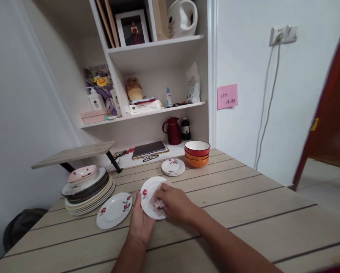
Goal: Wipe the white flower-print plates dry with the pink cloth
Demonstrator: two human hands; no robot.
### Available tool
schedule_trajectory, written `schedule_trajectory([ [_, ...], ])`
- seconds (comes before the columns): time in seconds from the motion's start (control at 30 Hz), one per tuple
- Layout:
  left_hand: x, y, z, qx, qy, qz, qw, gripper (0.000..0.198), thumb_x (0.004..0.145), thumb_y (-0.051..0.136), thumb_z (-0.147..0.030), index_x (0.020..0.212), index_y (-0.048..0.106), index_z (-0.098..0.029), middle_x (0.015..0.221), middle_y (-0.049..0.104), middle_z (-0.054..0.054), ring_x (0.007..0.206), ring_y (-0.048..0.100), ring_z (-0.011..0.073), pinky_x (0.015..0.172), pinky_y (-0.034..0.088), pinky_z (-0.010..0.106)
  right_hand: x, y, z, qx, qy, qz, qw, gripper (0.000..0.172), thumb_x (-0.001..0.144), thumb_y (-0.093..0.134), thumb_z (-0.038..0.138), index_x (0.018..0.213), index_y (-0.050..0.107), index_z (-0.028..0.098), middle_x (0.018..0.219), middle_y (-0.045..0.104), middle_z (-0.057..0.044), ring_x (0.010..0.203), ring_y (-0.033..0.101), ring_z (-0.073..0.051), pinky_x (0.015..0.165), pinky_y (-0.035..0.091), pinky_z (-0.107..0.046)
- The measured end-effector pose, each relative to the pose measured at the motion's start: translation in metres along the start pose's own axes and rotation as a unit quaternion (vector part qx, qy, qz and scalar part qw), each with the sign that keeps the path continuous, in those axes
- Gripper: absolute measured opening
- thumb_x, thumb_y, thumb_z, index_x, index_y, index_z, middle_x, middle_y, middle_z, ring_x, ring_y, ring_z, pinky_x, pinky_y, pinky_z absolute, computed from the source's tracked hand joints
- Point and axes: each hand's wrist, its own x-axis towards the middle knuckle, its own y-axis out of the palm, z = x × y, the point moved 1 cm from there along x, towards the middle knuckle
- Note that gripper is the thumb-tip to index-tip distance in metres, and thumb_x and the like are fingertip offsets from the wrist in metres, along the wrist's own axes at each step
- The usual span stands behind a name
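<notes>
In my left hand (pixel 141 222) is a small white plate (pixel 150 189) with red flowers on its rim, gripped at its left edge and tilted toward me above the table. My right hand (pixel 172 201) is closed around a crumpled pale pink cloth or tissue (pixel 159 206), pressed against the plate's face. Part of the plate is hidden behind that hand. Left of my left hand, a second flowered plate (pixel 114 211) lies flat on the table. Beyond the held plate sits a short stack of small flowered plates (pixel 173 167).
Stacked bowls (pixel 197 161), red above orange, stand at the back right. A tall pile of plates (pixel 88 197) topped by a pink-patterned bowl (pixel 82 173) is at the left, by a small raised shelf (pixel 75 153). Behind are a red jug (pixel 174 131) and a dark laptop (pixel 149 149).
</notes>
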Motion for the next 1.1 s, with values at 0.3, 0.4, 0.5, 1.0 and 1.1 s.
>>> schedule_trajectory([
  [0.3,-0.002,0.016,0.027,0.025,-0.108,-0.009,0.994,0.046,0.094,0.041,-0.048,0.108,0.071,-0.016,0.11,0.072,0.011,0.117,0.059,0.027,0.111,0.032,0.045,0.007,-0.011,-0.01,-0.018,0.094,-0.123,0.988,0.026,0.079,0.054,0.015,0.103,0.061,0.024,0.107,0.057,-0.005,0.096,0.052,-0.019,0.076,0.035,-0.028],
  [0.4,0.0,0.005,0.014,0.013,-0.057,-0.01,0.998,0.048,0.094,0.04,-0.049,0.114,0.069,-0.016,0.109,0.073,0.012,0.113,0.062,0.0264,0.11,0.033,0.044,0.007,-0.013,-0.022,-0.054,0.135,-0.107,0.984,0.025,0.077,0.055,0.013,0.1,0.063,0.021,0.107,0.058,-0.007,0.096,0.052,-0.021,0.078,0.035,-0.029],
  [0.5,0.001,-0.005,-0.005,-0.023,0.025,-0.001,0.999,0.045,0.096,0.036,-0.045,0.115,0.069,-0.021,0.104,0.074,0.01,0.101,0.068,0.024,0.109,0.036,0.043,0.004,-0.008,-0.023,-0.034,0.124,-0.061,0.99,0.024,0.079,0.057,0.02,0.102,0.062,0.021,0.106,0.059,-0.008,0.093,0.054,-0.021,0.075,0.037,-0.029],
  [1.0,-0.002,0.011,-0.01,0.042,0.059,-0.148,0.986,0.046,0.094,0.041,-0.043,0.119,0.065,-0.012,0.1,0.074,0.014,0.102,0.067,0.0278,0.099,0.046,0.045,0.003,0.015,-0.004,0.037,0.002,0.017,0.999,0.027,0.075,0.068,0.033,0.1,0.062,0.025,0.102,0.062,-0.003,0.09,0.056,-0.018,0.069,0.034,-0.026],
  [1.1,-0.006,0.02,-0.008,0.063,0.0,-0.141,0.988,0.052,0.09,0.048,-0.051,0.111,0.067,-0.007,0.1,0.073,0.016,0.099,0.068,0.0296,0.093,0.05,0.044,0.002,0.014,-0.001,0.045,-0.004,0.011,0.999,0.027,0.075,0.067,0.031,0.101,0.061,0.026,0.103,0.062,-0.002,0.09,0.057,-0.018,0.069,0.034,-0.026],
])
